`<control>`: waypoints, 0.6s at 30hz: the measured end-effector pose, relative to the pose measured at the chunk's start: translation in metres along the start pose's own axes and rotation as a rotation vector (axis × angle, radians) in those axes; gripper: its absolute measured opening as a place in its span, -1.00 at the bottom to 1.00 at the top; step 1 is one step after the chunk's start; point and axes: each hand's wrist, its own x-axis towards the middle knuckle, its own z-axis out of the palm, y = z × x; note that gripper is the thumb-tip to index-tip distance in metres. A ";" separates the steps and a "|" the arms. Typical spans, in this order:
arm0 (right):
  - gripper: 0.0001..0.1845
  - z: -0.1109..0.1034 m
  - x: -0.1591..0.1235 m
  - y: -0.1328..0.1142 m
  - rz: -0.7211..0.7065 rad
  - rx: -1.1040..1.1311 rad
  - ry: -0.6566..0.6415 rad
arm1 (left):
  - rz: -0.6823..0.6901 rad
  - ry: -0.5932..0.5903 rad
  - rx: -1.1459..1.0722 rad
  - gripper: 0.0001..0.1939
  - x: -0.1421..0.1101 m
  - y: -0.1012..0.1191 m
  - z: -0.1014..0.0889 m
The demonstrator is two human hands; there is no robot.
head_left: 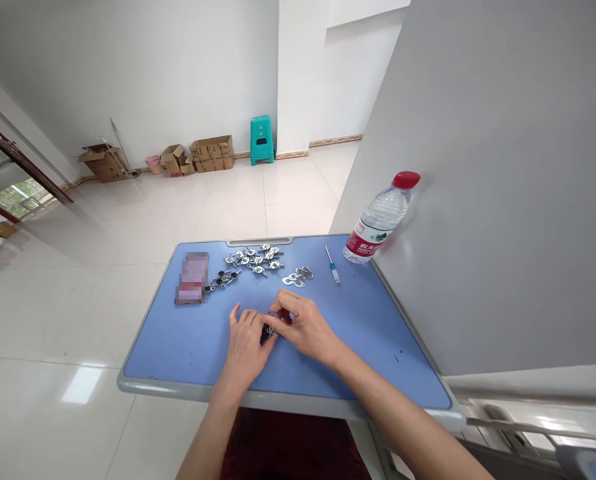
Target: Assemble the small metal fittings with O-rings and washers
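Observation:
My left hand (245, 350) and my right hand (303, 327) meet near the middle of the blue desktop (178, 353). Their fingertips pinch a small metal part (273, 325), which they mostly hide. Beyond the hands lies a loose pile of small silver metal fittings (253, 260). A smaller group of similar pieces (298, 276) sits to its right. Some parts with dark rings (222, 280) lie to its left. A small blue-handled screwdriver (333, 268) rests at the far right, and a pixelated flat rectangular item (192, 278) lies at the far left.
A red-capped water bottle (381, 218) lies at the desk's far right corner against a grey partition (478, 200). Beyond the desk's far edge is a tiled floor (258, 200), with cardboard boxes (211, 153) and a teal plastic stool (261, 140) along the wall.

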 end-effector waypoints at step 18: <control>-0.83 -0.004 0.000 -0.001 -0.107 0.054 -0.164 | -0.022 -0.014 -0.033 -0.91 0.001 0.000 0.001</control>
